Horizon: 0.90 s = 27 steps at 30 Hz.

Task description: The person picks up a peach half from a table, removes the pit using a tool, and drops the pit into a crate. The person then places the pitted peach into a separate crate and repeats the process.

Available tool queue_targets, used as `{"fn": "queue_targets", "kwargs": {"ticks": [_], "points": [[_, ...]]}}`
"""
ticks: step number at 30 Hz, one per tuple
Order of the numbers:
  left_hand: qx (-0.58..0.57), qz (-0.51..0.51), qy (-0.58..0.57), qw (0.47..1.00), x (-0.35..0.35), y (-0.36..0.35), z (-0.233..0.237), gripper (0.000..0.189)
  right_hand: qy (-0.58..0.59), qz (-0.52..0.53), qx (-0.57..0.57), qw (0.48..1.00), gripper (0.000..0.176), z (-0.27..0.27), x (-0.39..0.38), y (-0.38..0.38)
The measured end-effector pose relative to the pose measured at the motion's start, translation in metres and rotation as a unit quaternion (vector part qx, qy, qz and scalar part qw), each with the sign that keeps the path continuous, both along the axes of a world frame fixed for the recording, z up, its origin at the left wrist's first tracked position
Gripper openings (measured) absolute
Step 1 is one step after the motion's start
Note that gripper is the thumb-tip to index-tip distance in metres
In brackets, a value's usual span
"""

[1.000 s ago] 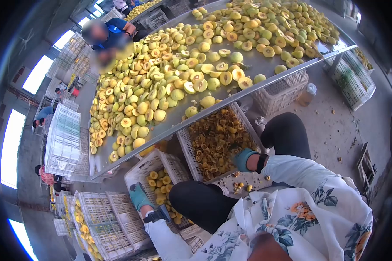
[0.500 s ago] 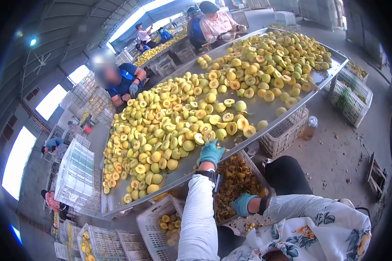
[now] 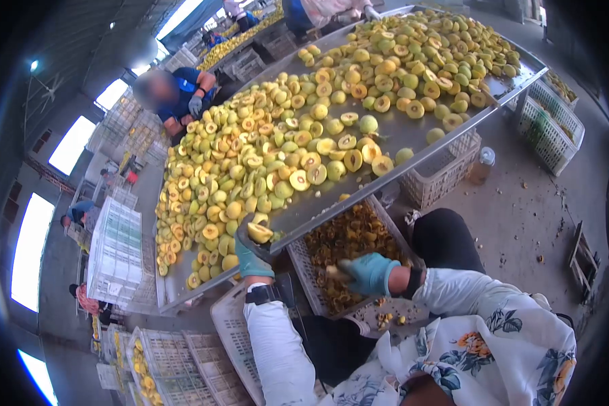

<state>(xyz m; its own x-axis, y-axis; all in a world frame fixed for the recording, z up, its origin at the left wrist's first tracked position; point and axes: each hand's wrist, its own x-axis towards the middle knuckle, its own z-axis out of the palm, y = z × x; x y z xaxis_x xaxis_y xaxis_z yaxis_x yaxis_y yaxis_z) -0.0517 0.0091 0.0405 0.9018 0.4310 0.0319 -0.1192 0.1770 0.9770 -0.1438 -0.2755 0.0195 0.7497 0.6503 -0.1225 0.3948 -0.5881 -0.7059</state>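
Note:
At the near edge of the metal table (image 3: 311,220), my left hand (image 3: 253,252) in a teal glove with darkened fingertips holds a cut yellow fruit half (image 3: 259,233), its open side facing up. My right hand (image 3: 372,273), also gloved in teal, is over the crate of dark fruit pieces (image 3: 316,271). Its fingers are closed round a small light-coloured item, too blurred to name. Many halved green-yellow fruits (image 3: 237,176) lie heaped across the table.
A co-worker in blue (image 3: 189,95) is across the table at the left. Crates (image 3: 446,176) stand under the right edge, beside a bottle (image 3: 482,166). More crates (image 3: 115,264) are stacked at the left. A small wooden stool (image 3: 582,264) lies at the right.
My left hand has moved left along the table edge and now holds a fruit half. My right hand has risen over the crate. The view has tilted down.

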Motion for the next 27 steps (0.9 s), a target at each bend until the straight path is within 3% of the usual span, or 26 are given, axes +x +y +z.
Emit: {"fn": "queue_targets", "kwargs": {"ticks": [2,3,6,10,11,14,16,19,22,27], "points": [[0.137,-0.074,-0.04,0.987,-0.034,-0.013,-0.004,0.032,-0.012,-0.064,0.119,0.991,0.035,0.006,0.007,0.002],[0.204,-0.098,-0.059,0.972,-0.045,-0.023,-0.004,0.034,-0.012,-0.065,0.118,0.991,0.038,0.013,0.011,0.001],[0.037,-0.094,-0.043,0.994,-0.067,-0.068,0.002,0.043,-0.118,-0.083,0.169,0.975,0.037,0.005,0.014,0.004],[0.076,-0.097,-0.039,0.992,-0.062,-0.072,-0.033,0.038,-0.164,-0.089,0.147,0.971,0.04,0.003,0.013,0.007],[0.134,-0.12,-0.038,0.983,-0.067,-0.076,-0.027,0.038,-0.177,-0.091,0.15,0.968,0.042,0.003,0.012,0.008],[0.009,-0.17,0.015,0.985,-0.077,-0.091,0.007,0.038,-0.182,-0.097,0.154,0.966,0.042,0.008,0.013,0.006],[0.053,-0.134,-0.007,0.99,-0.081,-0.091,0.0,0.042,-0.182,-0.091,0.141,0.969,0.042,0.01,0.015,0.005],[-0.113,-0.245,0.019,0.963,-0.076,-0.096,0.018,0.046,-0.192,-0.079,0.11,0.972,0.042,0.01,0.013,0.005],[-0.084,-0.247,0.039,0.965,-0.073,-0.094,0.014,0.056,-0.199,-0.077,0.1,0.972,0.041,0.01,0.012,0.005],[-0.056,-0.222,0.031,0.973,-0.075,-0.102,0.018,0.052,-0.192,-0.085,0.112,0.971,0.039,0.008,0.013,0.005]]}}
